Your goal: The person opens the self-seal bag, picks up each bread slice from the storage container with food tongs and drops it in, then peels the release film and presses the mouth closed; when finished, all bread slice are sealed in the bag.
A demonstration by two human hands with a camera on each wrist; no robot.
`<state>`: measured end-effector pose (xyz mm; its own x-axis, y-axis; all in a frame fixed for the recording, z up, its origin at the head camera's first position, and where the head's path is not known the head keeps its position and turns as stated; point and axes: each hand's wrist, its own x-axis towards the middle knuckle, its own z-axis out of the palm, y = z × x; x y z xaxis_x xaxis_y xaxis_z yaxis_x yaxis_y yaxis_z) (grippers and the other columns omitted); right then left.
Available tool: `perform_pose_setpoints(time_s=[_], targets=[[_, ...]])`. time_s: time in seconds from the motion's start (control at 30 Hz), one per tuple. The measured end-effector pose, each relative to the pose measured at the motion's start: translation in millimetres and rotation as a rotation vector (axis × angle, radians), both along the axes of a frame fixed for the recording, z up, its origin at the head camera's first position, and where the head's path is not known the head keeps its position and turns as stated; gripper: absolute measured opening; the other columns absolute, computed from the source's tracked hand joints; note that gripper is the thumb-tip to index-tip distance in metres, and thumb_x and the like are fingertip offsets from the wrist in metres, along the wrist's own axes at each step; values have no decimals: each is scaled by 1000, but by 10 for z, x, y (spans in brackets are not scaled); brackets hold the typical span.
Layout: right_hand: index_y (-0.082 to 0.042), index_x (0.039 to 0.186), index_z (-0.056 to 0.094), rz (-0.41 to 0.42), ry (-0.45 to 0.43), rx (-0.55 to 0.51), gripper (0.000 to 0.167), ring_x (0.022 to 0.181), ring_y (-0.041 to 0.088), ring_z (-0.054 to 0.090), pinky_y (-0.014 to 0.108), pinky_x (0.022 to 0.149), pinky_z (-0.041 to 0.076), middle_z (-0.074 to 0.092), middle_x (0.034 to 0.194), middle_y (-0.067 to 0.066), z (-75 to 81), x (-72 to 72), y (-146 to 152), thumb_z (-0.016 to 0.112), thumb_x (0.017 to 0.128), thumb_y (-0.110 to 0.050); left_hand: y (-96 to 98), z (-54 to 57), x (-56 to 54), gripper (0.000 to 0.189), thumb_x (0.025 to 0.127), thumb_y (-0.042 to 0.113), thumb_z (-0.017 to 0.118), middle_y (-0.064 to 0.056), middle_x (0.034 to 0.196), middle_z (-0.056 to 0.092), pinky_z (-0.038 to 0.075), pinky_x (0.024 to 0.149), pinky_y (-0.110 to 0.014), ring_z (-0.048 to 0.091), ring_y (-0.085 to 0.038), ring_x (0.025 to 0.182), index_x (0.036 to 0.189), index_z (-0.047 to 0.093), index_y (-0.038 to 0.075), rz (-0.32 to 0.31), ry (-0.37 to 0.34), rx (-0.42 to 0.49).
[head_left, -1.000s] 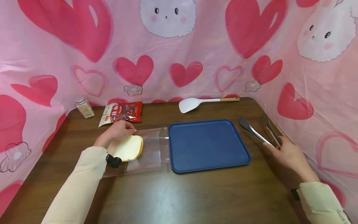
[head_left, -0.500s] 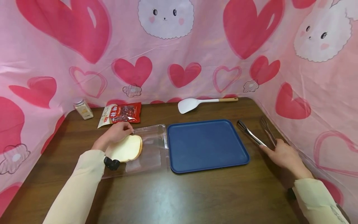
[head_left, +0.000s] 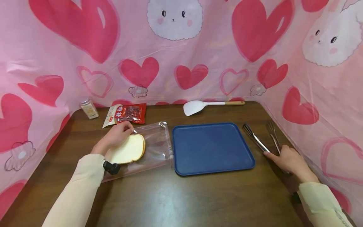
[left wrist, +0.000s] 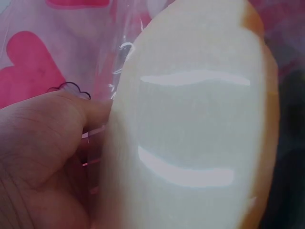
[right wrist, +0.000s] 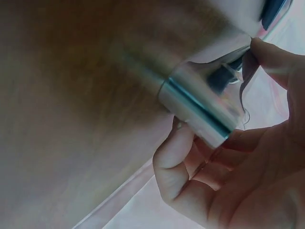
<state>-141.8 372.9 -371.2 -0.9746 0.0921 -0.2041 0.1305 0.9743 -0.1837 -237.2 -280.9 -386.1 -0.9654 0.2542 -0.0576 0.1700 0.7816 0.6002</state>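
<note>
At the left of the table, my left hand (head_left: 114,136) pinches the far edge of a clear plastic bag (head_left: 155,140). Inside the bag lie stacked slices of bread (head_left: 131,149), pale with a brown crust. Up close in the left wrist view, the bread (left wrist: 190,124) shines through the plastic, and my thumb is against the film beside it. My right hand (head_left: 292,161) grips metal tongs (head_left: 260,143) at the right side, with their dark-tipped arms spread apart and pointing away from me. The right wrist view shows thumb and fingers on opposite arms of the tongs (right wrist: 200,102).
A blue tray (head_left: 212,149) lies between the hands, its left rim close to the bag. Behind stand or lie a shaker jar (head_left: 89,109), a red snack packet (head_left: 131,113) and a white spatula (head_left: 194,107) with a wooden handle. Pink heart-print cloth (head_left: 215,41) walls the table's back and sides.
The bag's far right corner has risen and shifted away from me while my left hand keeps its pinch. My right hand has moved slightly left with the tongs. The view has shifted a little.
</note>
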Motion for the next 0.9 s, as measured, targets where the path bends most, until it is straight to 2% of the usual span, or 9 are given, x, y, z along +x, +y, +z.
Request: perform_pose_setpoints(time_s=[0.23,0.33,0.4,0.47,0.57,0.67,0.77,0.83,0.9], targets=[[31,115,47,12,15,-3,94,95,65,62,70,83,52,59,102,49,-17,3,38,62,99,-61,9,84,68,17,109,19,57,-16,103,70,46,81,-37,61,-30,96,108,65,4,18,42,30],[32,121,44,6,58,9,100,100,68,59,73,86,51,56,108,52,29,1,25,62,97,-64,-16,111,116,18,110,21,55,-15,100,70,44,79,-36,60,-28,94,108,64,5,41,54,44],[29,133,40,-14,124,6,103,105,71,55,77,90,48,51,118,54,75,11,-23,62,97,-65,-34,140,154,19,111,21,54,-14,100,71,44,79,-35,60,-27,93,109,63,5,58,59,64],[22,142,38,-15,242,-12,99,110,72,51,80,93,44,47,125,54,131,24,-132,66,96,-61,-56,170,194,19,111,21,53,-14,101,73,45,79,-33,61,-25,93,111,63,4,79,65,89],[16,144,43,24,460,-51,84,113,69,50,80,96,42,49,129,50,201,40,-407,74,95,-45,-81,203,246,21,112,21,51,-16,104,74,46,79,-29,63,-24,96,115,61,4,115,59,134],[14,133,58,118,576,-112,64,104,57,60,73,88,48,63,117,40,280,47,-803,78,94,-32,-85,208,284,25,113,26,50,-16,107,73,44,80,-27,62,-23,100,117,61,5,159,48,163],[6,128,68,225,542,-213,52,90,38,69,57,77,54,73,103,23,333,49,-1268,78,95,-33,-59,204,317,29,113,31,50,-13,105,73,44,79,-26,61,-18,97,117,61,4,204,52,213],[1,124,74,316,456,-299,47,83,24,69,44,72,54,75,94,11,333,50,-1590,79,95,-36,-28,194,338,30,112,31,51,-7,99,74,45,77,-22,62,-10,93,117,61,2,239,72,274],[-2,125,75,390,323,-390,48,83,16,68,35,72,53,75,93,2,305,50,-1905,78,96,-40,18,182,356,31,112,29,53,2,92,73,47,76,-18,62,-2,88,118,60,-1,273,91,363]])
